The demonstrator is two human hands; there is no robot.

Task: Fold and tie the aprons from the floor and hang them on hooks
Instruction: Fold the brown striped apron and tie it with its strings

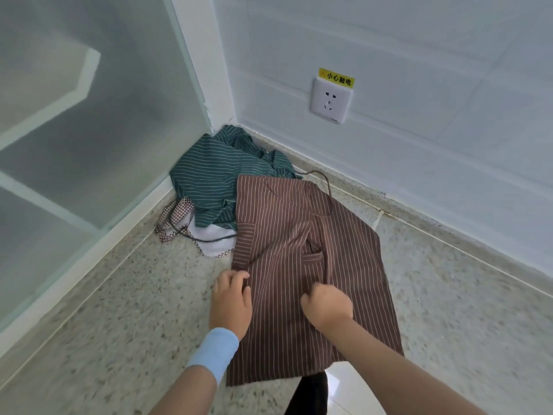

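On the brown striped apron (314,235), 2 hands grip cloth: left hand (230,301) pinches its edge, and right hand (326,304) clutches a fold.

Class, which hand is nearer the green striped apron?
Left. The left hand grips the brown apron's left edge, below the green striped apron; the right hand is farther right.

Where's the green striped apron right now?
Head view, left of centre: the green striped apron lies crumpled on the floor in the wall corner, against the brown striped apron.
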